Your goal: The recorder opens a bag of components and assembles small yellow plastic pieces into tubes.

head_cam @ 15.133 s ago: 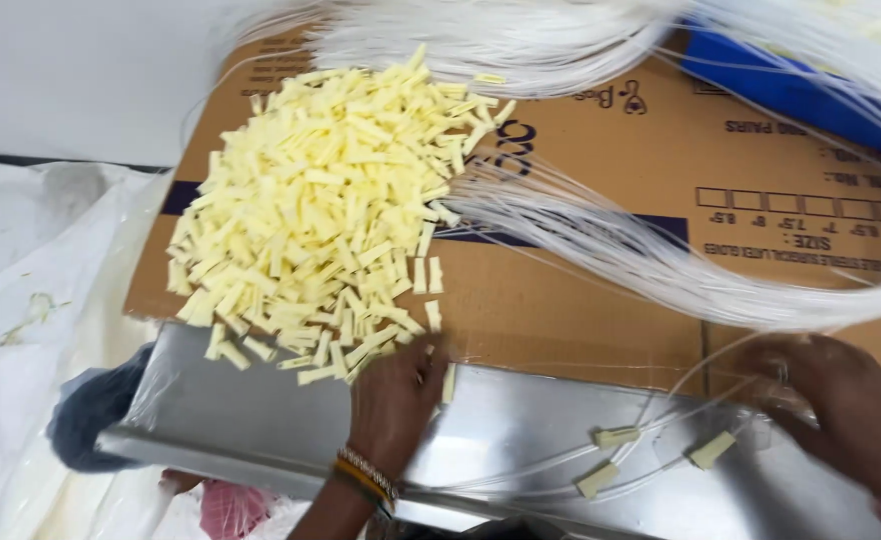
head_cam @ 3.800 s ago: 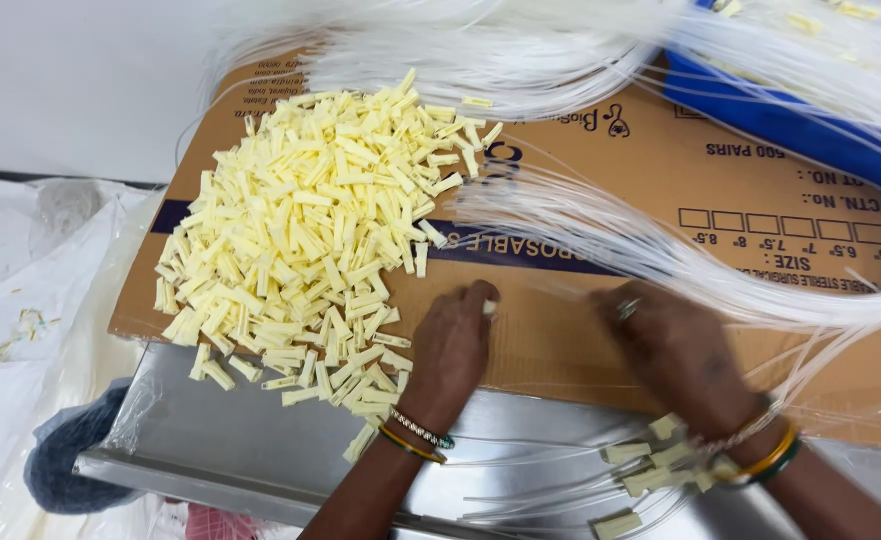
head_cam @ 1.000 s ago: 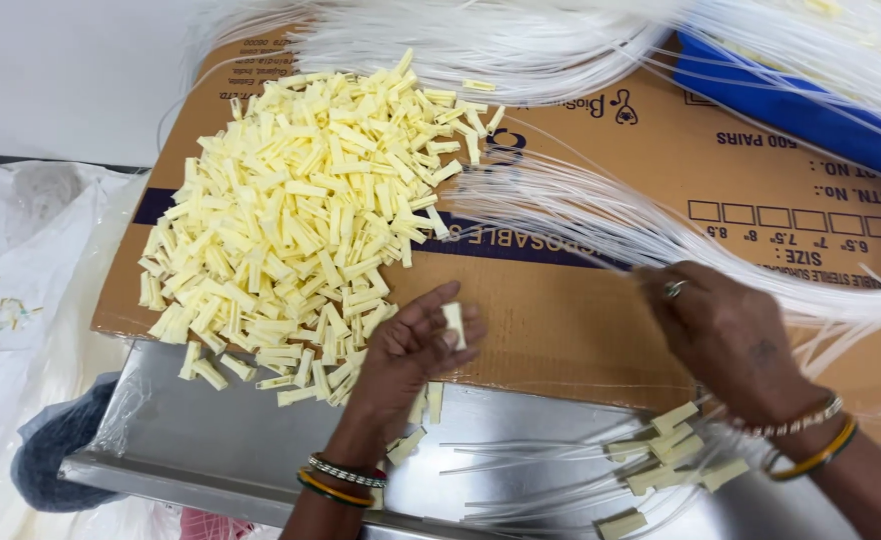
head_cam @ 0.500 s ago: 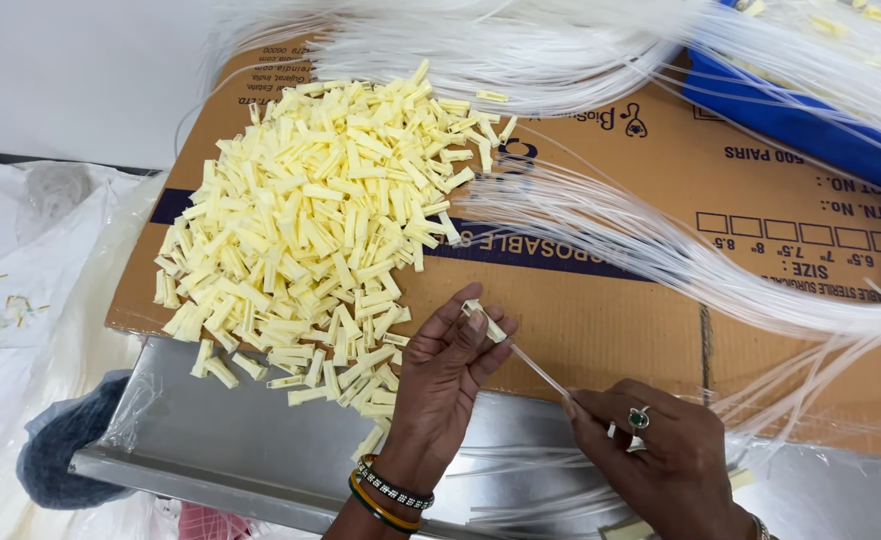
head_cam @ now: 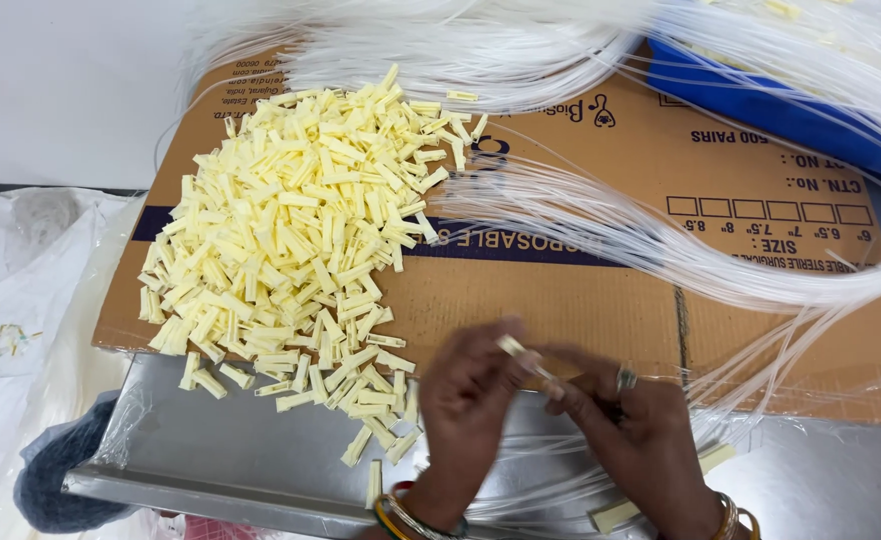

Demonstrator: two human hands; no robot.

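Hands joining clip to tube

Left hand (head_cam: 471,400) pinches a small pale-yellow plastic clip (head_cam: 512,347); right hand (head_cam: 633,425) pinches a thin clear tube end (head_cam: 551,385) above the flattened brown cardboard box (head_cam: 581,300). Best done aligned straight, fingertips close, near the yellow clip heap (head_cam: 291,250).

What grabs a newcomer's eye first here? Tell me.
A big heap of pale yellow plastic clips covers the left of a flattened cardboard box. Bundles of thin clear tubes sweep across the top and right. Near the bottom, the left hand and right hand meet over one clip.
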